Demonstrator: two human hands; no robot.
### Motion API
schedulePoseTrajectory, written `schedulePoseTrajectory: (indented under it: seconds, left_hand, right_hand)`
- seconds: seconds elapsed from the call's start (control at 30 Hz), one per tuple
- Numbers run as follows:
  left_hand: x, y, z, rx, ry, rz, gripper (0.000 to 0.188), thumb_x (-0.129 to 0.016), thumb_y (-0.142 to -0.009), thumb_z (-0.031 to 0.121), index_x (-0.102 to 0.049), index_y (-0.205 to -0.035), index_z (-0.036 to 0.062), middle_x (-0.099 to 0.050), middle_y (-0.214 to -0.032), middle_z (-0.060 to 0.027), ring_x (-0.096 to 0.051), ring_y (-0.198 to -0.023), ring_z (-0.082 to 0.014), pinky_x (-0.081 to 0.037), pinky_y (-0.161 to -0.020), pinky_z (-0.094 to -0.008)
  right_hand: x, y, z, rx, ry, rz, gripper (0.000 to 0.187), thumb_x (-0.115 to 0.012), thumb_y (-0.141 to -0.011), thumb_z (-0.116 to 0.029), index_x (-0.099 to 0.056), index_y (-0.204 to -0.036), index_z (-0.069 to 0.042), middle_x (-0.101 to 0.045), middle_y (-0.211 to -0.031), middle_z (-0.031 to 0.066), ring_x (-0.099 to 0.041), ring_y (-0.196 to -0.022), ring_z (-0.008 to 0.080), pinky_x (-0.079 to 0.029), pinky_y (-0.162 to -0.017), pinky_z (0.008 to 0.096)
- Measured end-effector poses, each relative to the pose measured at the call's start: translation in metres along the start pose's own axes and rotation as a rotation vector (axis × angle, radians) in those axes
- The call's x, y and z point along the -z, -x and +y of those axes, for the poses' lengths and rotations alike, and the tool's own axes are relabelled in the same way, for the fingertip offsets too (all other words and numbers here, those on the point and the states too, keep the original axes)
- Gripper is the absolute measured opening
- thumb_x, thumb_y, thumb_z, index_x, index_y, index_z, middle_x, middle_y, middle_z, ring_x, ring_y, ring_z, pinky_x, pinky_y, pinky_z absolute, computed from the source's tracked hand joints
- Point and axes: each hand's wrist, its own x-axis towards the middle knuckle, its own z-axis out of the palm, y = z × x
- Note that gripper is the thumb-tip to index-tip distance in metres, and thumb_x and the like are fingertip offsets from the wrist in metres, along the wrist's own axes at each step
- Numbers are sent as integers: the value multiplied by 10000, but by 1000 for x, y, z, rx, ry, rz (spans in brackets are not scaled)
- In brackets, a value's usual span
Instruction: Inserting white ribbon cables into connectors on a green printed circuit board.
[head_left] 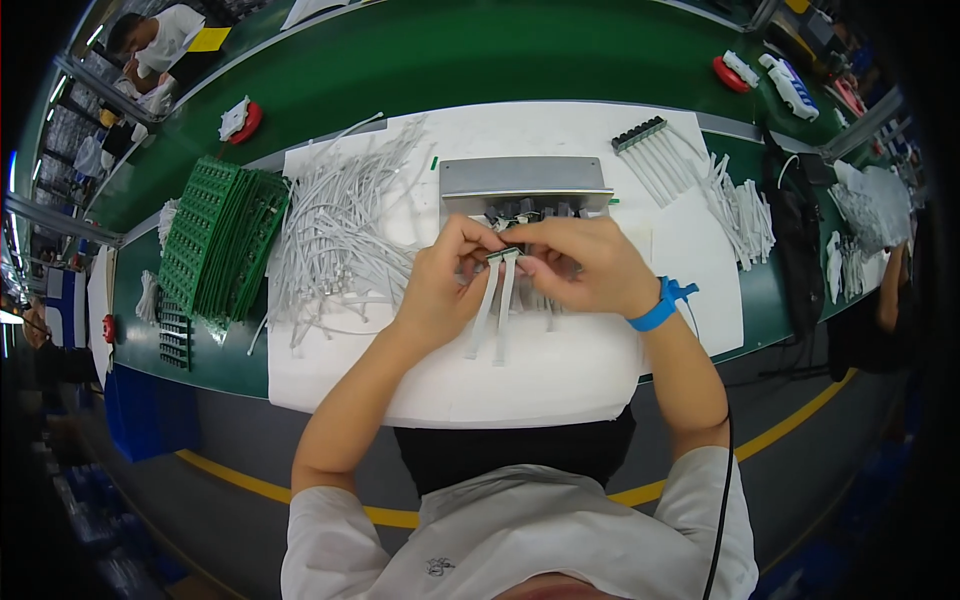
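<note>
My left hand point(445, 278) and my right hand point(592, 265) meet over the middle of a white work sheet point(450, 390). Fingertips of both pinch a small dark green circuit board point(502, 255) from its two sides. Two white flat cables point(503, 325) hang from the board toward me. Just beyond my hands stands a grey metal fixture point(525, 178), with dark parts along its near side that my fingers partly cover. A blue wrist strap point(658, 307) is round my right wrist.
A loose heap of white cables point(340, 225) lies at left, beside stacked green circuit board panels point(205, 235). At right are a black connector row with cables point(640, 133) and a white cable bundle point(738, 215). A metal rail point(275, 160) edges the bench's far side.
</note>
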Motion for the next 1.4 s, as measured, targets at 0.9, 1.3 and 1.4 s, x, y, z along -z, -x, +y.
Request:
schedulePoseTrajectory:
  seconds: [0.9,1.3,1.4]
  left_hand:
    - [13,-5,20,-259,-597,-276,312,-672,-877,173,-519,-1085,-3,-631,-865,-169,-625,-762,-387,-477,-698,-464]
    - [11,-1,13,-196,-682,-335,363,-699,-808,153,-478,-1068,28,-630,-685,-150,-621,-684,-397,-445,-666,-431]
    - [9,-2,17,-197,-681,-328,365,-688,-804,125,-477,-1085,30,-623,-674,-158,-614,-673,-407,-449,-665,-437]
  right_hand:
    - [-14,4,-2,-183,-361,-71,217,-743,-779,4,-726,-992,-28,-662,-679,25,-629,-577,80,-491,-576,212]
    - [-19,8,2,126,166,15,209,-791,-705,-21,-707,-893,-54,-664,-617,34,-666,-511,162,-533,-532,243]
    - [-23,10,4,154,166,56,239,-803,-692,-30,-707,-910,-57,-650,-597,32,-657,-500,165,-528,-518,249]
